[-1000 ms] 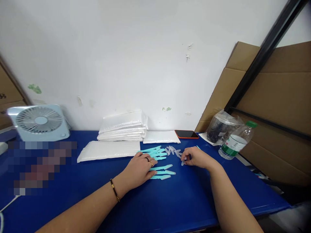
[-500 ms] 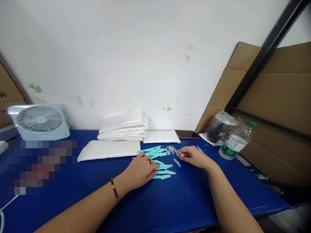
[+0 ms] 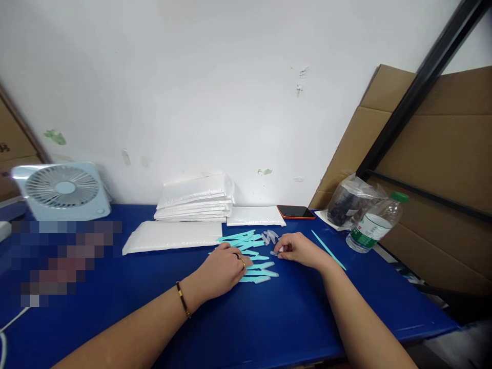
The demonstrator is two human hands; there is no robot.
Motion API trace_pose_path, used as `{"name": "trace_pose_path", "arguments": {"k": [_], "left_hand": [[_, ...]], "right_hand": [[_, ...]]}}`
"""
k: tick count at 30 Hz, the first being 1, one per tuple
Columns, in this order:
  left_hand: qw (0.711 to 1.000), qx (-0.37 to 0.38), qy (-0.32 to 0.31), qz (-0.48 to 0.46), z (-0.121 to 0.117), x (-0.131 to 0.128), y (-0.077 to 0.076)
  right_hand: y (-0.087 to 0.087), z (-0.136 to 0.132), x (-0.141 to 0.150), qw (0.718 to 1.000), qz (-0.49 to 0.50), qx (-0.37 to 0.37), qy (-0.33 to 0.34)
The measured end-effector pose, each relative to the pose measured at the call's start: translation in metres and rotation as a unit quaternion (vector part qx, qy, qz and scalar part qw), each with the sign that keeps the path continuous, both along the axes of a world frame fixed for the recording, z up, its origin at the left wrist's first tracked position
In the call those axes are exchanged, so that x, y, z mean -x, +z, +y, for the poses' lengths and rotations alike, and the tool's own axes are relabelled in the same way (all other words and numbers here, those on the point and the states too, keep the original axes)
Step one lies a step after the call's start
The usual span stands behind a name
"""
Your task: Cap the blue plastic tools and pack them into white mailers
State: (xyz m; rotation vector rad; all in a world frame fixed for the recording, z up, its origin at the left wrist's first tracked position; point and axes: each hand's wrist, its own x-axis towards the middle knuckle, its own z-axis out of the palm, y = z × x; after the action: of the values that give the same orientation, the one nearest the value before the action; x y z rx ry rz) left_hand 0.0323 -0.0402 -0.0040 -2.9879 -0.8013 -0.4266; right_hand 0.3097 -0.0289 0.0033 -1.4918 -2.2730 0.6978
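Note:
Turquoise eyebrow razors (image 3: 246, 240) lie in a loose pile on the blue table, and a few more (image 3: 261, 273) are lined up below it. My left hand (image 3: 223, 269) rests over their handles, with its fingers bent around an eyebrow razor (image 3: 260, 257) whose blade end points right. The fingertips are partly hidden. Just to the right, my right hand (image 3: 294, 248) pinches a small translucent blade cap (image 3: 274, 252) close to that razor's tip. Several more clear caps (image 3: 269, 237) lie behind, between the pile and my right hand.
A single turquoise stick (image 3: 328, 250) lies right of my right forearm. White padded packets (image 3: 172, 238) are stacked by the wall, beside a phone (image 3: 295, 212). A bottle (image 3: 371, 228) and a bagged dark item (image 3: 348, 202) stand right; a fan (image 3: 65, 192) stands left.
My right hand has moved left toward the razors, uncovering the turquoise stick. A razor by my left fingers now sticks out farther right. My left hand has shifted slightly nearer to me.

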Motion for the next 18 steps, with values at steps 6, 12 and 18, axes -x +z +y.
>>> {"name": "trace_pose_path", "arguments": {"k": [6,12,18], "left_hand": [[0.999,0.033,-0.011,0.0,-0.003,-0.001,0.002],[0.999,0.049,-0.006,0.005,-0.003,0.0,0.002],[0.998,0.058,-0.002,0.012,-0.005,0.0,0.003]], "right_hand": [[-0.003,0.0,0.011,1.0,0.01,-0.006,0.023],[0.001,-0.003,0.012,0.999,0.023,0.01,0.034],[0.005,-0.006,0.013,0.999,0.023,0.017,0.022]]}}
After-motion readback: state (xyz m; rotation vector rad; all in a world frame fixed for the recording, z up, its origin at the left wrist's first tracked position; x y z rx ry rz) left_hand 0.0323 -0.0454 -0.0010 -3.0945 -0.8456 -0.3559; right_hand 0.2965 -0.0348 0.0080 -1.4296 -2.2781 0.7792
